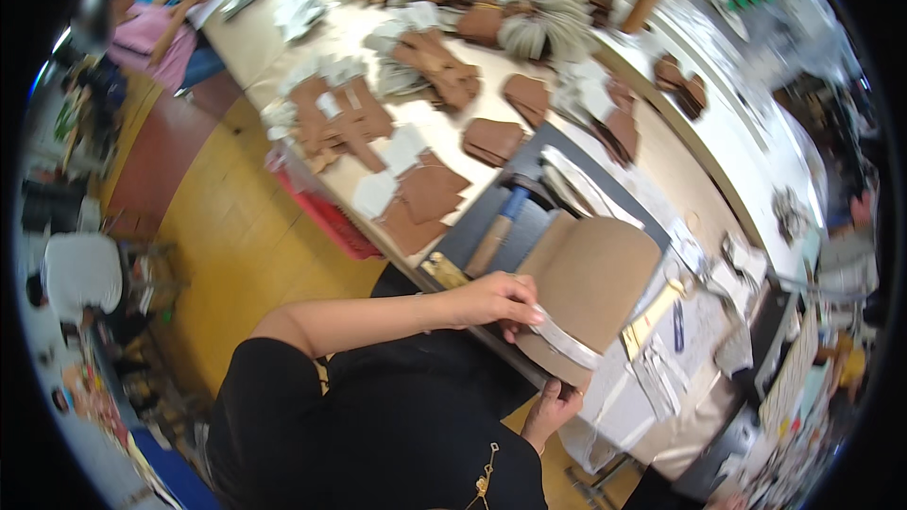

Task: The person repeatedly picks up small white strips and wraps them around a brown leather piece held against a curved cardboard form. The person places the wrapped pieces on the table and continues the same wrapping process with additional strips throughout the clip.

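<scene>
a long pale worktable is running from the far left toward the near right, carrying stacks of brown leather cut pieces and white paper patterns across most of its top. nearer, a dark cutting mat is lying at the table's near edge, and on it a large tan leather panel is hanging slightly over that edge. a wooden-handled hammer is lying on the mat just left of the panel. the left hand is pressing down on the panel's near left edge, its fingers curled and pinching one end of a narrow silvery strip that is crossing the panel's near end. the right hand is reaching up from below the table edge, fingers bent toward the strip's underside; whether it is actually gripping anything i cannot tell. this looks like the step of laying and aligning the strip along the panel's edge, and the next move probably calls for both hands keeping it taut and square while it is being pressed flat. the right hand's fingertips are hidden under the panel, and the clutter at the near right is too blurred to name.
</scene>
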A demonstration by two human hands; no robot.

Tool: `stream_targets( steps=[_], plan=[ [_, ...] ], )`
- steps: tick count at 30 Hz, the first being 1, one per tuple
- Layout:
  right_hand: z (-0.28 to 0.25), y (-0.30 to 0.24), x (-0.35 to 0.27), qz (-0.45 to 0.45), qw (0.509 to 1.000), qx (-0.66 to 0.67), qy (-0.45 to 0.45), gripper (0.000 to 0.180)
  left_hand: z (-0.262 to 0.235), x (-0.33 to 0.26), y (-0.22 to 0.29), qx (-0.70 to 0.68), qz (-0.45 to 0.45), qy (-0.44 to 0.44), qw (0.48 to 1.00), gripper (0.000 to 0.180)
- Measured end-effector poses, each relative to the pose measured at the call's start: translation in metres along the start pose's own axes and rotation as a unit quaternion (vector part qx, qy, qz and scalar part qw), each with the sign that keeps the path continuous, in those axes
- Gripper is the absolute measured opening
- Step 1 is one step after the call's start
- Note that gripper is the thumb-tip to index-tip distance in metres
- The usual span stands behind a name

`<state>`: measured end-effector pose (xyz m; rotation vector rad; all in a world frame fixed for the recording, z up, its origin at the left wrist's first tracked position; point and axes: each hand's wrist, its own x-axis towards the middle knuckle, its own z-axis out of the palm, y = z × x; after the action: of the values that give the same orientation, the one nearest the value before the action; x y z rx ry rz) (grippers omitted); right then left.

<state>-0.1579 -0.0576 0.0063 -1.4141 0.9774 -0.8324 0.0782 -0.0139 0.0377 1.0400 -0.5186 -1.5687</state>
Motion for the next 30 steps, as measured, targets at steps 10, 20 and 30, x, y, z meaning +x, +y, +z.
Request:
stream_targets(
  steps=[10, 20, 30],
  plan=[
    [-0.052, -0.037, 0.052, -0.05, 0.993, 0.091, 0.061, 0.064, 0.056, 0.012, 0.092, 0.073, 0.003, -0.11, 0.991, 0.02],
    [-0.144, -0.041, 0.047, -0.113, 0.889, -0.395, 0.2, 0.017, -0.017, 0.101, 0.135, 0.048, 0.076, 0.048, 0.995, 0.022],
    [-0.154, 0.006, 0.071, -0.194, 0.793, -0.56, 0.143, 0.027, -0.114, 0.127, 0.119, 0.402, -0.017, 0.232, 0.886, 0.025]
  ],
)
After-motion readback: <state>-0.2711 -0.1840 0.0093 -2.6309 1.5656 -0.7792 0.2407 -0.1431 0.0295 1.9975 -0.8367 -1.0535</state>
